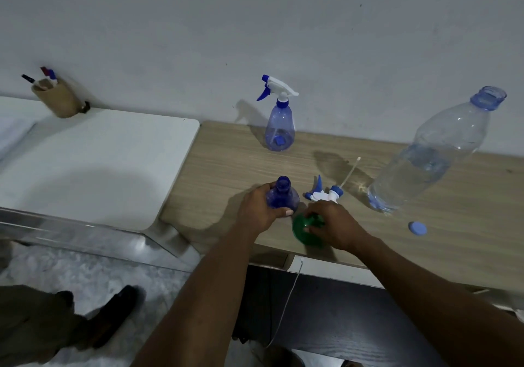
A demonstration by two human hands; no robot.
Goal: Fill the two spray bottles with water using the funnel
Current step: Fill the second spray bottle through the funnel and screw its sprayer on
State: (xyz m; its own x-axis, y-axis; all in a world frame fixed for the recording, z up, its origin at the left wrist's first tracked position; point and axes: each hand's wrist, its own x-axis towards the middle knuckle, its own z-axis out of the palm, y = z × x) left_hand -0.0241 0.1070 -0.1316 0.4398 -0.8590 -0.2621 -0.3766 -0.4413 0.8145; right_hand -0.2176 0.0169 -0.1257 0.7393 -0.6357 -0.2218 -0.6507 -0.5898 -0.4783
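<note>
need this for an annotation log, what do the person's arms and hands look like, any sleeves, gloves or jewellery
Both forearms are bare as far as the frame shows: no sleeves in view. The left hand and right hand wear no gloves, and no rings, watch or bracelets are visible. No markings show.

The right hand (331, 225) hides part of the green funnel (302, 232).

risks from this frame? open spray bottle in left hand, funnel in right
1. The big water bottle stands uncapped, its cap loose near the desk edge; a right-arm bump could spill it.
2. The left hand holds the open spray bottle by its body; a loose grip lets it tip under the green funnel.
</note>
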